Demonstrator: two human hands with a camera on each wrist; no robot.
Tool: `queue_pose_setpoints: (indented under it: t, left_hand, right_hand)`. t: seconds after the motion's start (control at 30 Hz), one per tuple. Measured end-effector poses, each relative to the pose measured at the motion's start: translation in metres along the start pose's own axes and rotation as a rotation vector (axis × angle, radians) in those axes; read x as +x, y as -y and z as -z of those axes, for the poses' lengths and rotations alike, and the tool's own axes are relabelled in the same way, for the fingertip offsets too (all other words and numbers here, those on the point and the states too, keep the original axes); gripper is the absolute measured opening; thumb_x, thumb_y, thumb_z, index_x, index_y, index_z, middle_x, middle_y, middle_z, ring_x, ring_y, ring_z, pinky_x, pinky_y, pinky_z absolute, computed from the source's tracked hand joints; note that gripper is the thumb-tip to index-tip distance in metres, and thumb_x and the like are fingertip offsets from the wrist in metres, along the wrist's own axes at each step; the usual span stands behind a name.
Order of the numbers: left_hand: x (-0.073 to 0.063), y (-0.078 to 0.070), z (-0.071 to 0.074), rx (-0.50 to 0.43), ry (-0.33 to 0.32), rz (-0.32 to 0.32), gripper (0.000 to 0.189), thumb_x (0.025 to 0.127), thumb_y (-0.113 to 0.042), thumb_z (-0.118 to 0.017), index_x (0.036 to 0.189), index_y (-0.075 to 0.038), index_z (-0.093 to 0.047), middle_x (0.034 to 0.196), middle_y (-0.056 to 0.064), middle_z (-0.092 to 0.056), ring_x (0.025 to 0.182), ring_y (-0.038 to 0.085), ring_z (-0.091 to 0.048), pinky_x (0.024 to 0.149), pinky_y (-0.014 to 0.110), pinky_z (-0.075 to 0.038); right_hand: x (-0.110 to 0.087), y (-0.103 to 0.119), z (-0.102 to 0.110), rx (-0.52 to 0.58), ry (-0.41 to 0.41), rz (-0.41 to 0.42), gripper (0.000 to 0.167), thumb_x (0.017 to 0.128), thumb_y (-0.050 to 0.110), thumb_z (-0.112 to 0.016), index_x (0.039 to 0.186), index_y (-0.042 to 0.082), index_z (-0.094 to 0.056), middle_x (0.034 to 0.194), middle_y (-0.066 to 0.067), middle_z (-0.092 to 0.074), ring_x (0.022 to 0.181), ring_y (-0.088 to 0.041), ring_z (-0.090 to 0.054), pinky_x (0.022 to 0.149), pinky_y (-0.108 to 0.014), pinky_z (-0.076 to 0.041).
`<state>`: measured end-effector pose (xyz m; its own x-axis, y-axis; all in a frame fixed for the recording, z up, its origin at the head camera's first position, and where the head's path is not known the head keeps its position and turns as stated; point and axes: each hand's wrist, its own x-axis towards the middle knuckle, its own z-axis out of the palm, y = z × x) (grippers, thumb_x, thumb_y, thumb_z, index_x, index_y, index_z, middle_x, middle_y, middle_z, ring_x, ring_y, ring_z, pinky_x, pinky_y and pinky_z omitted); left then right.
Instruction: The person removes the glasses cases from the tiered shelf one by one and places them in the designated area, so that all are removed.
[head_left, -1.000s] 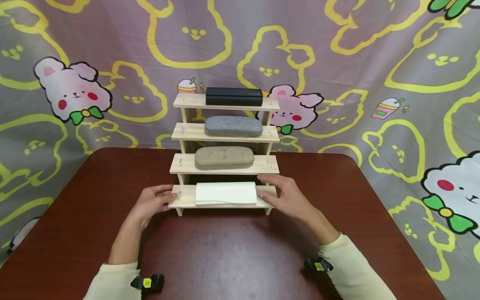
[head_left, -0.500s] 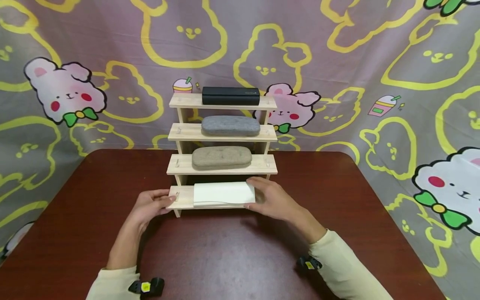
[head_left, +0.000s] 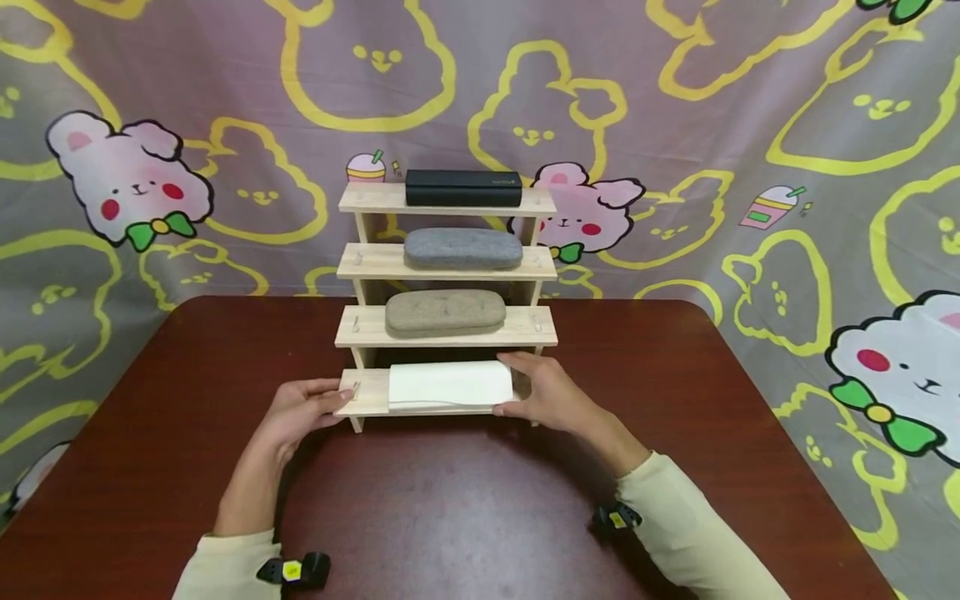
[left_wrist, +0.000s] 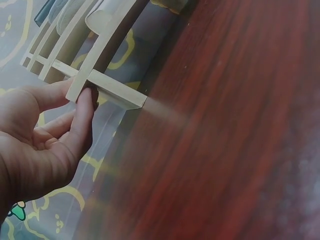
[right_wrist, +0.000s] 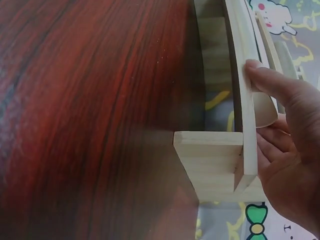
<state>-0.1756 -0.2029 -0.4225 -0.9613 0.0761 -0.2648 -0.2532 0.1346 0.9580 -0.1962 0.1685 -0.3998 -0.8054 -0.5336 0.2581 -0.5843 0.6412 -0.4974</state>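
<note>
On the lowest step of a wooden tiered stand [head_left: 351, 327] lies a white glasses case [head_left: 450, 385]. My right hand [head_left: 558, 400] holds the case's right end, thumb at the front edge and fingers behind; in the right wrist view the thumb [right_wrist: 257, 66] lies along the front of the step. At the other end, my left hand [head_left: 300, 410] pinches the left tip of the lowest board [left_wrist: 95, 65] between thumb and fingers. Above, on separate steps, rest a tan glasses case [head_left: 446, 313], a grey glasses case [head_left: 462, 248] and a black case [head_left: 463, 188].
The stand is on a dark red-brown table [head_left: 450, 508], close to its back edge. Behind the table hangs a patterned cloth [head_left: 247, 75] with cartoon animals. Narrow bare board shows at both sides of the upper cases.
My right hand has moved left from the step's right end to the white glasses case and now grips its end. My left hand stays on the lowest board. The cases appear unmoved.
</note>
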Motion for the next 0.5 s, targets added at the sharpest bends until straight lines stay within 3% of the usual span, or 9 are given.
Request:
queue_pose_setpoints:
  t: [0.5]
  left_hand:
    - [-0.0002, -0.0010, -0.0005, -0.006, -0.005, 0.005, 0.056, 0.098, -0.008, -0.064, 0.141, 0.020, -0.043, 0.086, -0.013, -0.070, 0.077, -0.005, -0.065, 0.070, 0.014, -0.059]
  right_hand:
    - [-0.0007, -0.0105, -0.0075, 0.084, -0.066, 0.002, 0.069, 0.071, 0.019, -0.093, 0.130, -0.005, -0.065, 0.126, -0.018, -0.071, 0.117, -0.030, -0.068, 0.101, -0.047, -0.055]
